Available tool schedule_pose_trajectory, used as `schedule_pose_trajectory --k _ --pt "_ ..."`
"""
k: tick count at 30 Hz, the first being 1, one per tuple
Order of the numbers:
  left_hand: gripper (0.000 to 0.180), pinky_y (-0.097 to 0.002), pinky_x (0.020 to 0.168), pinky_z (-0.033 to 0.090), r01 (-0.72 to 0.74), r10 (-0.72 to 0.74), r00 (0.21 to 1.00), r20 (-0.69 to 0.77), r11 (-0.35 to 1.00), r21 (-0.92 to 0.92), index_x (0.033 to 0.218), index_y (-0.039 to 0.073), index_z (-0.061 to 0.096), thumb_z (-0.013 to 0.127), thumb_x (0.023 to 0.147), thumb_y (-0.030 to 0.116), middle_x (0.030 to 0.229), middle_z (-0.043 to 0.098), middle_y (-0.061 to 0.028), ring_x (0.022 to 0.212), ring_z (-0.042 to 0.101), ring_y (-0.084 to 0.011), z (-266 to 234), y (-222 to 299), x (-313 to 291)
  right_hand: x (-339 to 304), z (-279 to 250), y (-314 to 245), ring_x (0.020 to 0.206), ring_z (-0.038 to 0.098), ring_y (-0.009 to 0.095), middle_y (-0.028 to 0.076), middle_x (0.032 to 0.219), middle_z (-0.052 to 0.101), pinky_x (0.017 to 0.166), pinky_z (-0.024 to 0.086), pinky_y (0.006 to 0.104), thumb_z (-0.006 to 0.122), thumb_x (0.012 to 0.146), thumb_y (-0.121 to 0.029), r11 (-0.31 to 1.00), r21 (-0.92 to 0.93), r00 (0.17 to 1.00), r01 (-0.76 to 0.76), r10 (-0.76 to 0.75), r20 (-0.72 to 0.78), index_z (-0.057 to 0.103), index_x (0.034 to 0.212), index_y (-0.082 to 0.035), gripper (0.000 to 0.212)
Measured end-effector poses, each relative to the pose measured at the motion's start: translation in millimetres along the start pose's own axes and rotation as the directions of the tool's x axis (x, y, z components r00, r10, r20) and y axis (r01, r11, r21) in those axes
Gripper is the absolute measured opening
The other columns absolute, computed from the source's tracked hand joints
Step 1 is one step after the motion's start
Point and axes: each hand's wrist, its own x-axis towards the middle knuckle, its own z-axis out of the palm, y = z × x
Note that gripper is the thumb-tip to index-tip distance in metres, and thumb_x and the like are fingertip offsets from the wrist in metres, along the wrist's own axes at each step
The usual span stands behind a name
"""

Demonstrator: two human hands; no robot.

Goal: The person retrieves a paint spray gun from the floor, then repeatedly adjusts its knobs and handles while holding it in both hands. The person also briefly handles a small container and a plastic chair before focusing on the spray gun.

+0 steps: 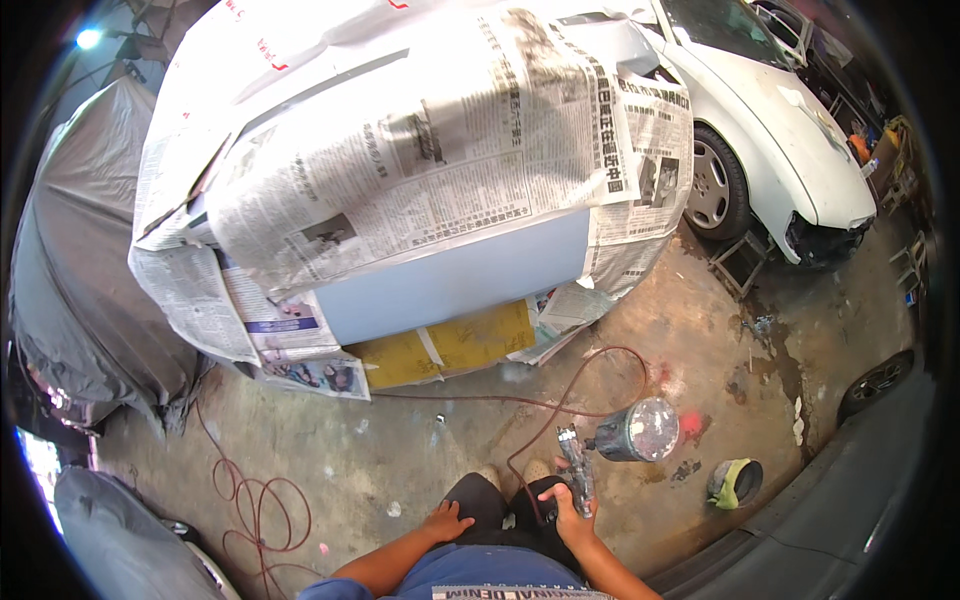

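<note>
Messy garage floor [420, 450] here. My left hand [447, 522] rests loose on my thigh, gripping nothing; my right hand [574, 515] is wrapped around the spray gun [580, 482], out past my knees. I'd keep that grip firm and the hose [513, 458] slack. Count, left to right: one newspaper-masked car [400, 180], one gun, one smeared pot [650, 428], one white car [790, 150].

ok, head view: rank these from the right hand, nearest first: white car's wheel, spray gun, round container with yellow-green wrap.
From the right hand:
1. Spray gun: held in it.
2. Round container with yellow-green wrap: on the floor, off to the right.
3. White car's wheel: farthest, upper right.
</note>
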Motion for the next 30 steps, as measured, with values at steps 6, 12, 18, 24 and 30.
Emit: schedule_pose_trajectory --k 6,12,18,24,30 --pt "0.089 -0.0453 0.121 0.029 -0.038 0.057 0.991 0.118 0.988 -0.153 0.150 -0.009 0.038 0.042 0.099 0.065 0.154 0.039 -0.0322 0.147 0.034 -0.0434 -10 6 -55 -13 8 -67 0.083 0.068 0.017 0.017 0.137 0.056 0.072 0.060 0.0314 0.061 0.102 -0.016 0.997 -0.074 0.998 0.021 -0.017 0.057 0.046 0.140 0.005 0.047" --pt "0.095 -0.0468 0.121 0.030 -0.085 0.132 0.976 0.170 0.962 -0.260 0.146 -0.015 0.038 0.036 0.100 0.068 0.153 0.036 -0.0362 0.147 0.033 -0.0446 -13 8 -85 -14 4 -83 0.087 0.069 0.018 0.015 0.126 0.062 0.072 0.061 0.0311 0.065 0.099 -0.009 0.991 -0.134 0.992 0.015 0.001 0.123 0.049 0.140 0.006 0.047" --pt "0.099 -0.0466 0.121 0.029 -0.051 0.114 0.981 0.154 0.930 -0.365 0.144 -0.017 0.040 0.034 0.099 0.071 0.154 0.034 -0.0366 0.148 0.032 -0.0438 -8 12 -107 -23 -9 -77 0.080 0.068 0.015 0.013 0.120 0.066 0.067 0.058 0.0293 0.067 0.097 -0.008 0.963 -0.268 0.965 0.033 0.039 0.260 0.051 0.140 0.004 0.048" --pt "0.080 -0.0490 0.103 0.045 -0.040 0.167 0.944 0.284 0.914 -0.405 0.131 0.000 0.062 0.036 0.099 0.069 0.135 0.062 -0.0235 0.124 0.057 -0.0423 -47 1 -142 -24 5 -76 0.079 0.066 0.011 0.010 0.116 0.069 0.060 0.055 0.0269 0.072 0.095 -0.013 0.898 -0.399 0.867 -0.186 0.342 0.363 0.051 0.145 -0.003 0.055" --pt "0.053 -0.0420 0.096 0.050 -0.156 -0.216 0.941 -0.262 0.413 -0.897 0.123 0.002 0.067 0.056 0.099 0.048 0.123 0.067 -0.0226 0.113 0.064 -0.0352 -29 -33 -168 -12 74 -74 0.076 0.064 0.010 0.005 0.109 0.070 0.058 0.053 0.0252 0.071 0.097 -0.016 0.879 -0.417 0.726 -0.232 0.442 0.527 0.051 0.144 -0.005 0.052"
